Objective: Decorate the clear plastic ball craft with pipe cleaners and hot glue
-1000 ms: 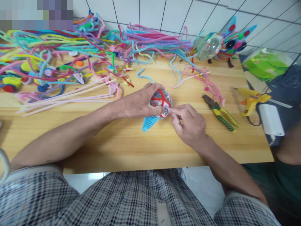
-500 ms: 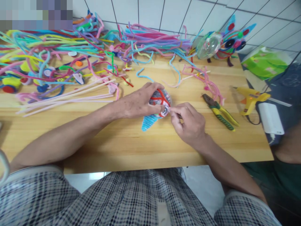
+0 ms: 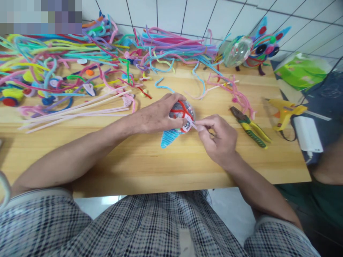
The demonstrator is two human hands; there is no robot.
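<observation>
My left hand (image 3: 157, 116) is wrapped round a clear rounded craft piece (image 3: 189, 108) and steadies it on the table. Red pipe cleaner (image 3: 185, 110) runs over its surface, and a pointed light-blue part (image 3: 169, 138), wound from pipe cleaner, sticks out toward me. A small pale pink strip (image 3: 192, 124), which looks like pipe cleaner, lies at the right side of the piece. My right hand (image 3: 221, 137) pinches that strip's outer end between thumb and forefinger. The left palm and fingers hide much of the piece.
Pipe cleaners (image 3: 177, 41) lie heaped along the back and left. Pliers (image 3: 249, 126) and a yellow glue gun (image 3: 285, 112) rest at right, beside a white power block (image 3: 308, 134). A finished-looking figure with blue ears (image 3: 264, 50) stands behind. Another person's arm (image 3: 331, 164) shows far right.
My right hand has shifted slightly right, and more of the pale strip shows between its fingertips and the craft piece. The left hand keeps its hold.
</observation>
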